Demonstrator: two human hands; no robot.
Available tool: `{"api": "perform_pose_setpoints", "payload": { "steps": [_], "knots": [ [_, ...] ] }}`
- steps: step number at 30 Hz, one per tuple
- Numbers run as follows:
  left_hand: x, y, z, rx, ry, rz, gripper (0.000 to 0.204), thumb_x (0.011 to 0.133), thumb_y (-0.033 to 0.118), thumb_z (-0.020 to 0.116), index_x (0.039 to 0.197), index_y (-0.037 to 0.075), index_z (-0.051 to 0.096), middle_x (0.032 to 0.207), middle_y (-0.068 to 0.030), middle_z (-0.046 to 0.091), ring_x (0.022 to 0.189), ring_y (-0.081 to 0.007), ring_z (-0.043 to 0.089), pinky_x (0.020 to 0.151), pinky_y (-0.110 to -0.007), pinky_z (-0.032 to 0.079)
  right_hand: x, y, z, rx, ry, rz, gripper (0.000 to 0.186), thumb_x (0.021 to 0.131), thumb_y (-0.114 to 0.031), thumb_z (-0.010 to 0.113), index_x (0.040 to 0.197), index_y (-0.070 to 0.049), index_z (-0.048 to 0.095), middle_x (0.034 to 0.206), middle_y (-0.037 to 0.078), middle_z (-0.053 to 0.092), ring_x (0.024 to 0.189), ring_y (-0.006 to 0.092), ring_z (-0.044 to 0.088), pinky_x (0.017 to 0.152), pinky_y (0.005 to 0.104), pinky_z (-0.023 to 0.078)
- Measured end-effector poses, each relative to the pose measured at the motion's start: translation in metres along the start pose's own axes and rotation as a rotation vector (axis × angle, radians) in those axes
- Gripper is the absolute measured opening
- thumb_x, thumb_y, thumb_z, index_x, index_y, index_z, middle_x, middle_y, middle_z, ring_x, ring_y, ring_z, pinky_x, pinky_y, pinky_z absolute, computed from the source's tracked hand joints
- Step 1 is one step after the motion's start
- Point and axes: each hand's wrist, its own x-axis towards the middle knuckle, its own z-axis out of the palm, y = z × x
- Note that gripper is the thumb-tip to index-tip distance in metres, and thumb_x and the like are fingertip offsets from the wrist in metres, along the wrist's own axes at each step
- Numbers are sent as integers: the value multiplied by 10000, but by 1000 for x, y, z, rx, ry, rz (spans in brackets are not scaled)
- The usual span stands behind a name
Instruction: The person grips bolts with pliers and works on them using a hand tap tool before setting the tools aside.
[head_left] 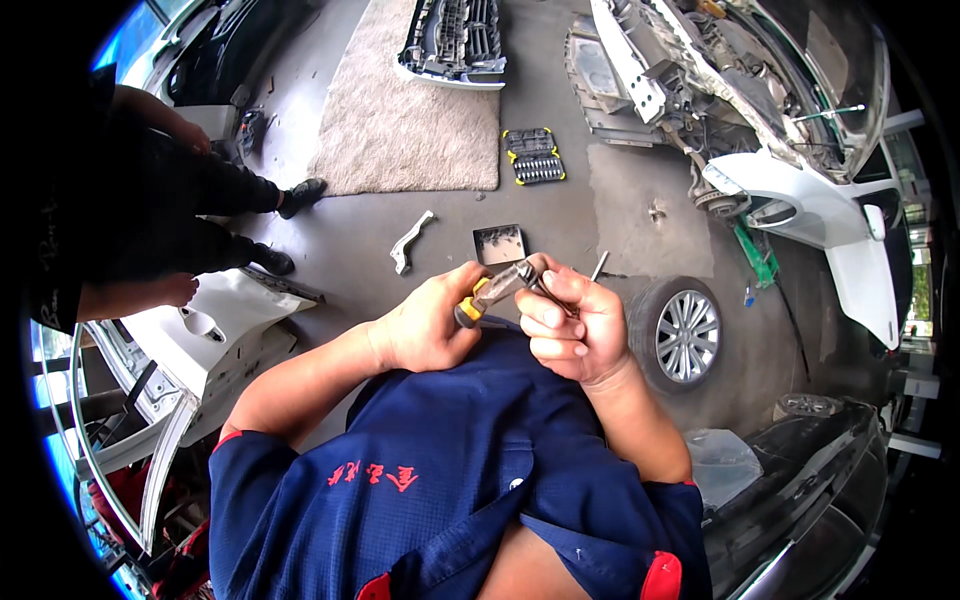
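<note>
My left hand (428,322) is closed around a hand tool with a yellow-and-black grip (470,309) and a worn grey metal body (498,288). The tool points up and to the right, in front of my chest. My right hand (580,325) is closed, its thumb and fingers pinching a small dark piece (538,284) against the tool's far end. What kind of piece that is I cannot make out. Just beyond my right hand shows a thin silver rod (600,264); whether the hand touches it is unclear.
On the floor ahead lie a black tray (500,244), a silver bracket (408,243) and an unfolded socket set (535,157). A wheel (687,337) lies at right, near a dismantled white car (800,200). A person in black (215,180) stands at left beside a white door (235,335). A grille (455,40) rests on the carpet (410,130).
</note>
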Motion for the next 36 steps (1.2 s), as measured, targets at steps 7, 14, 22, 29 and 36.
{"api": "perform_pose_setpoints", "payload": {
  "steps": [7, 14, 22, 29, 36],
  "knots": [
    [20, -6, -26, 233, 108, 354, 433, 750, 6, 669, 1165, -11, 545, 1020, -206, 623, 959, -447, 629, 853, -462, 530, -3, 15, 19, 133, -97, 132, 246, 1158, -192, 450, 1327, -35, 537, 855, 93, 560, 551, 49, 377, 386, 180, 399],
    [23, -6, -34, 218, -6, 271, 531, 739, 43, 712, 1228, -47, 527, 1090, -262, 613, 1063, -476, 614, 921, -493, 533, -1, 18, 29, -470, 29, -170, 86, 1141, -239, 539, 1124, -166, 496, 775, 19, 479, 574, 48, 344, 482, 213, 293],
    [16, -14, -13, 77, -100, -92, 474, 804, 22, 616, 1266, -50, 543, 979, -232, 660, 942, -431, 671, 860, -450, 556, 14, -11, -7, -2174, 24, -941, 155, 1006, 48, 610, 1050, -26, 481, 811, 110, 573, 633, 204, 579, 543, 316, 480],
    [13, -15, -7, -44, -165, -474, 427, 881, 82, 618, 1282, -53, 555, 963, -242, 698, 918, -344, 699, 830, -453, 544, 24, -27, -23, -2544, 87, -938, 131, 969, -70, 681, 1006, -44, 558, 856, 121, 658, 733, 316, 704, 590, 385, 561],
    [2, -22, -5, -74, 27, -62, 309, 819, -26, 578, 1121, 3, 522, 946, -186, 604, 873, -358, 606, 817, -418, 513, 9, 2, 7, -721, 282, -310, 83, 1114, -147, 543, 1189, -111, 542, 871, 114, 675, 574, 40, 410, 519, 220, 411]
  ]
}}
